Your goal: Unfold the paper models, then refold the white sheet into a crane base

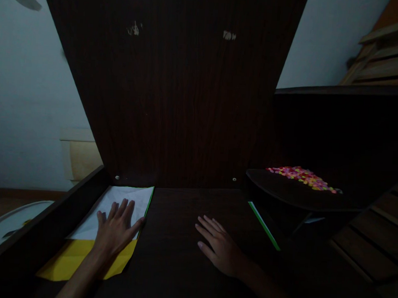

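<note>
- Sheet of paper [87,225], white with a yellow band at its near end: at the left of the dark table [169,268], under the left hand.
- Left hand [115,229]: grip spread, fingers and thumb fanned palm-down over the paper, pinching nothing; thumb by its green-edged right side, forearm rising from the bottom edge.
- Right hand [220,249]: grip loosely spread, palm down, fingers pointing up-left, holding nothing; whether it touches the table I cannot tell.
- Green-edged strip [264,226]: right of that hand, apart from it.
</note>
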A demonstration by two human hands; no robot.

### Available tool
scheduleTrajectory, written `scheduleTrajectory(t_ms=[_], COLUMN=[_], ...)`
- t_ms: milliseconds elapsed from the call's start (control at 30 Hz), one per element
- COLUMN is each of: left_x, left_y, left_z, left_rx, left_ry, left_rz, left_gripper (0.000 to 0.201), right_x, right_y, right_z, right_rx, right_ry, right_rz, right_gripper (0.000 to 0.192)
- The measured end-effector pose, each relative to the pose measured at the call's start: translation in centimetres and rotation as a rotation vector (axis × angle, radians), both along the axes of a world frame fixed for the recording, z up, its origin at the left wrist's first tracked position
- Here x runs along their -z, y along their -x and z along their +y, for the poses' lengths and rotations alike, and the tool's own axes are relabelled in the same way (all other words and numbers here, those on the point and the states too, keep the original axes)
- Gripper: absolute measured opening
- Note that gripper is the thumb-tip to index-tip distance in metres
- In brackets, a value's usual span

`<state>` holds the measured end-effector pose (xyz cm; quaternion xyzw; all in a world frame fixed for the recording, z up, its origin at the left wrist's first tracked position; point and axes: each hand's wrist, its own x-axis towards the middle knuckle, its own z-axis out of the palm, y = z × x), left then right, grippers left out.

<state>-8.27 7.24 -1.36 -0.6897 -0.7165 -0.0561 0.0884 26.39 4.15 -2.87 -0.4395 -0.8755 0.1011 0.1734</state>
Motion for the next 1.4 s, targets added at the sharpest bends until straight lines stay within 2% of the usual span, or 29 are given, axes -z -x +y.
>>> scheduleTrajectory(t_ms=[167, 333, 467, 567, 833, 1100, 1400], left_x=[-0.3, -1.1, -2.1, -2.5, -2.3, -2.4, -2.8], left_y=[-0.2, -1.0, -2.0, -2.5, -2.8, -2.5, -2.5], left_z=[0.1, -0.4, -1.2, -1.6, -1.6, -1.8, -1.6], left_rx=[0.036, 0.066, 0.004, 0.005, 0.034, 0.026, 0.067], left_ry=[-0.053, -0.095, -0.026, 0.046, 0.093, 0.065, 0.127], left_rz=[-0.014, -0.072, -0.114, -0.115, -0.116, -0.187, -0.15], left_gripper=[0.072, 0.055, 0.042, 0.037, 0.038, 0.039, 0.037], right_x=[-0.2, -0.3, -0.3, -0.2, 0.5, 0.1, -0.1], right_y=[0.0, 0.0, 0.1, 0.1, -0.2, -0.1, 0.0], right_z=[-0.2, -0.2, -0.2, -0.2, -0.1, -0.1, -0.2], right_rx=[-0.002, -0.008, -0.006, 0.0, -0.002, -0.005, -0.002], right_ry=[0.003, -0.017, -0.008, -0.014, -0.033, -0.022, -0.01], right_rz=[-0.027, -0.005, 0.004, 0.019, 0.034, 0.026, 0.012], right_gripper=[0.049, 0.048, 0.047, 0.048, 0.047, 0.047, 0.047])
